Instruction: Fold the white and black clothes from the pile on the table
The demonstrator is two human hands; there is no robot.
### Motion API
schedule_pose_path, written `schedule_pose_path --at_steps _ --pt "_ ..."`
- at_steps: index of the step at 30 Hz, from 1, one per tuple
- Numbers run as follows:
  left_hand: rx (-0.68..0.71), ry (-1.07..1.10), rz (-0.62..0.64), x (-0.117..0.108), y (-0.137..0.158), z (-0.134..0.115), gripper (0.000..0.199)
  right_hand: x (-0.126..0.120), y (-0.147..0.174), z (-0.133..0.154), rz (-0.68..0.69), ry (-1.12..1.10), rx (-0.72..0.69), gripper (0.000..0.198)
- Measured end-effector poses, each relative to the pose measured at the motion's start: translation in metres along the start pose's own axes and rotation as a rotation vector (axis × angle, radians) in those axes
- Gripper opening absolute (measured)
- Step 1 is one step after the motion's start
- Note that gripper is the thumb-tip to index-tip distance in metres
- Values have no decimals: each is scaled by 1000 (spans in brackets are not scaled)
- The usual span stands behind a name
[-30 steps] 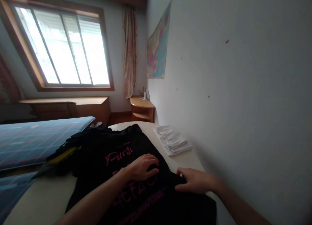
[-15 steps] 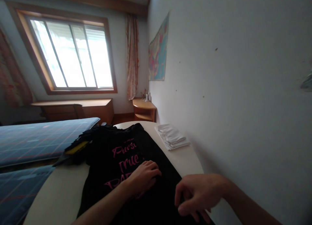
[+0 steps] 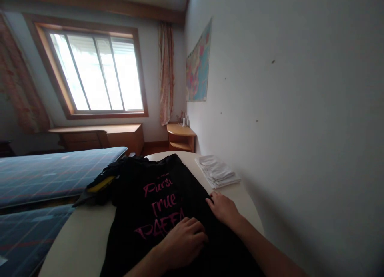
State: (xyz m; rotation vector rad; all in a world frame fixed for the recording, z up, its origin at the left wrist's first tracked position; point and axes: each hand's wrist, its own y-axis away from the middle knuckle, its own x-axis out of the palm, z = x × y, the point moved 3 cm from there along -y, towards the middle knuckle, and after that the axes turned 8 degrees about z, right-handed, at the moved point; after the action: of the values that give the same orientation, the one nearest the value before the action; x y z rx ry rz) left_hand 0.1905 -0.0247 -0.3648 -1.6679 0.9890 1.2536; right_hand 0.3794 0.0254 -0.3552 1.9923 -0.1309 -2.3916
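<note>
A black T-shirt (image 3: 129, 213) with pink lettering lies spread over a round cream table (image 3: 76, 237). Its right side is folded in, cutting off the end of the top word. My left hand (image 3: 187, 239) rests on the lower middle of the shirt beside the lettering, fingers loosely bent and holding nothing visible. At the shirt's right edge lies my right hand (image 3: 223, 207), open, fingertips touching the cloth. The thumbs are mostly hidden.
A stack of folded white cloth (image 3: 217, 171) sits by the wall (image 3: 300, 149). Dark clothing with a yellow patch (image 3: 103, 183) is bunched at the table's far left. Beyond it are blue checked mattresses (image 3: 60, 173), a desk (image 3: 126, 135) and a corner shelf (image 3: 181, 131).
My right hand has moved forward and left from the near right side onto the shirt's right edge, and its fingers have straightened. My left hand stays on the shirt. The view has shifted slightly.
</note>
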Motion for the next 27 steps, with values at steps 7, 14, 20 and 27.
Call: schedule_pose_path --at_steps 7,14,20,27 --pt "175 -72 43 14 2 -13 48 11 -22 5 0 29 41 24" --pt "401 -120 83 12 8 -17 31 6 -26 -1 39 -66 -30 37" --pt "282 122 100 21 21 -1 16 12 -26 -1 -22 -108 -276 39" --pt "225 115 110 65 11 -6 14 15 -21 -8 -14 -64 -282 39"
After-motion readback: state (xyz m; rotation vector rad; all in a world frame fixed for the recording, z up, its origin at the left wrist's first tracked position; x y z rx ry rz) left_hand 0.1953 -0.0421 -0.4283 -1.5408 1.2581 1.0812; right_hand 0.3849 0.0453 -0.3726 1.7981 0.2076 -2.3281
